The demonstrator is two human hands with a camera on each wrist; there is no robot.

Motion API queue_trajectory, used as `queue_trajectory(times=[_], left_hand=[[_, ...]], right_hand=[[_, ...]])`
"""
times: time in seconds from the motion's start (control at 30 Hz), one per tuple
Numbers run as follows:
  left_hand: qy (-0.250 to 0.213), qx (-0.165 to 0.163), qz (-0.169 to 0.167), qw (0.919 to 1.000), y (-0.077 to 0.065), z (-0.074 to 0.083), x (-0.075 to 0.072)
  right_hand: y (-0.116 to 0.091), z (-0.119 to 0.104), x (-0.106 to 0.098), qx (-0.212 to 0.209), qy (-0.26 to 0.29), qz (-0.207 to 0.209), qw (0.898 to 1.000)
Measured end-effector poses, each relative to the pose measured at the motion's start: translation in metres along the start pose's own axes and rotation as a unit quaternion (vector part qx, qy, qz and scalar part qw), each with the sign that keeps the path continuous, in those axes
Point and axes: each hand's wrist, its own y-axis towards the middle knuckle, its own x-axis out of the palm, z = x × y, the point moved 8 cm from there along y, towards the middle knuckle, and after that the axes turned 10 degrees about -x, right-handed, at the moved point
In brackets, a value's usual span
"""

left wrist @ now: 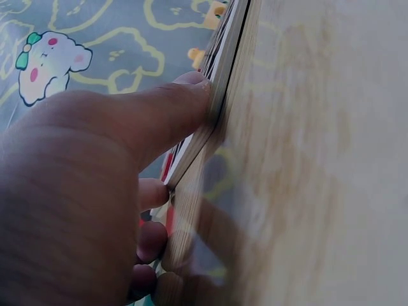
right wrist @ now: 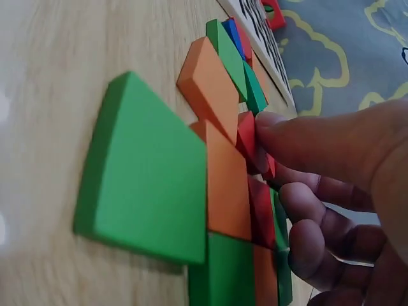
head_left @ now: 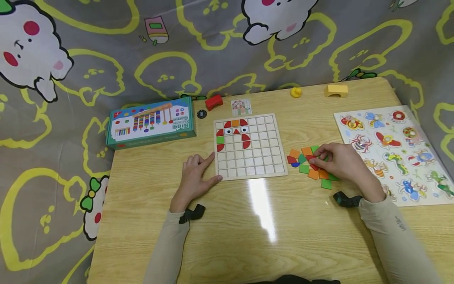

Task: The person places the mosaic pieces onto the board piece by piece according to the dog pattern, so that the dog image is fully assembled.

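Observation:
A wooden grid board (head_left: pixel 250 161) lies on the table, with red, orange, green and eye-marked tiles (head_left: pixel 236 131) in its upper left squares. My left hand (head_left: pixel 194 178) rests at the board's lower left, its spread thumb and index finger touching the edge. In the left wrist view the thumb (left wrist: pixel 169 111) presses against the board's side (left wrist: pixel 220 95). Right of the board is a loose pile of coloured wooden tiles (head_left: pixel 304 169). Over this pile, my right hand (head_left: pixel 337 159) pinches a red tile (right wrist: pixel 247 139) between thumb and index finger; the fingers partly hide it.
A boxed ring game (head_left: pixel 150 122) stands at the back left. Near it are a red block (head_left: pixel 214 102), a black disc (head_left: pixel 201 114) and a picture card (head_left: pixel 241 107). Farther right sit a yellow duck (head_left: pixel 296 92) and an arch block (head_left: pixel 336 91). An insect puzzle board (head_left: pixel 393 134) lies beside the right arm.

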Motion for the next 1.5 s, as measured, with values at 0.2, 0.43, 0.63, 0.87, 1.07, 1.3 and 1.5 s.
queue_trajectory(times=[0.2, 0.43, 0.63, 0.87, 1.07, 1.3, 1.5], left_hand=[[-0.005, -0.002, 0.000, 1.0000, -0.001, -0.002, 0.001], [-0.004, 0.001, 0.002, 1.0000, 0.000, -0.001, 0.000], [0.000, 0.008, 0.010, 0.9999, -0.001, 0.000, -0.001], [-0.004, 0.003, 0.009, 0.9999, 0.000, -0.003, -0.001], [-0.006, 0.005, 0.006, 1.0000, 0.000, -0.003, 0.000], [-0.002, 0.002, 0.006, 1.0000, 0.001, -0.005, 0.000], [0.000, 0.012, 0.008, 0.9999, 0.001, -0.002, -0.002]], right_hand=[[0.003, -0.002, 0.006, 0.004, 0.021, -0.032, 0.999], [0.004, -0.006, 0.007, -0.001, 0.057, -0.057, 0.997], [0.012, -0.018, -0.001, -0.028, 0.107, -0.047, 0.993], [0.042, -0.038, 0.001, -0.045, 0.230, -0.052, 0.971], [0.077, -0.059, 0.015, -0.067, 0.272, -0.047, 0.959], [0.116, -0.087, 0.040, -0.081, 0.278, -0.025, 0.957], [0.139, -0.112, 0.060, -0.113, 0.269, -0.017, 0.956]])
